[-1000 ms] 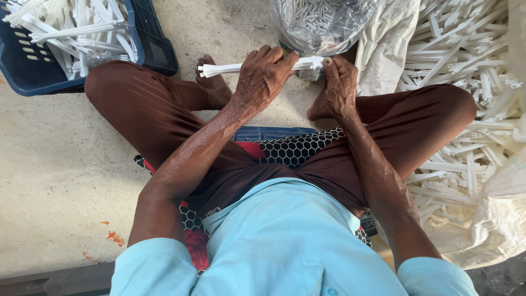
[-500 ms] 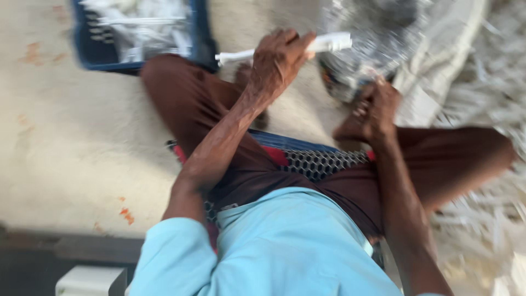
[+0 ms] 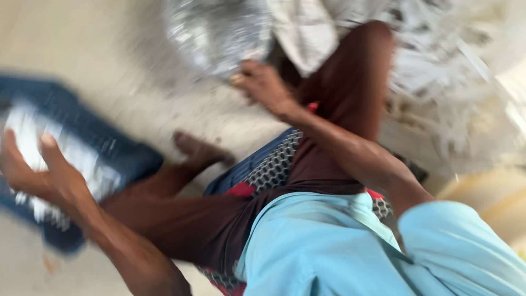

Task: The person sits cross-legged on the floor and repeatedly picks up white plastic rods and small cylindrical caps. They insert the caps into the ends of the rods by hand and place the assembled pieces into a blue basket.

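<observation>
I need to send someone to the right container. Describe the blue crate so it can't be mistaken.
Start from the seated person's lap, then go out to the left hand reaching over the concrete floor. Under it sits the blue crate, holding blurred white pieces. It alone is dark blue and rigid; the clear bag by the right hand is shiny.

Left hand (image 3: 46, 175) over blue crate (image 3: 109, 153), seemingly open.

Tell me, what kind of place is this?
Probably a simple floor workshop for hand work. The person sits on a bare concrete floor beside a blue crate, with a heap of white sticks close by.
</observation>
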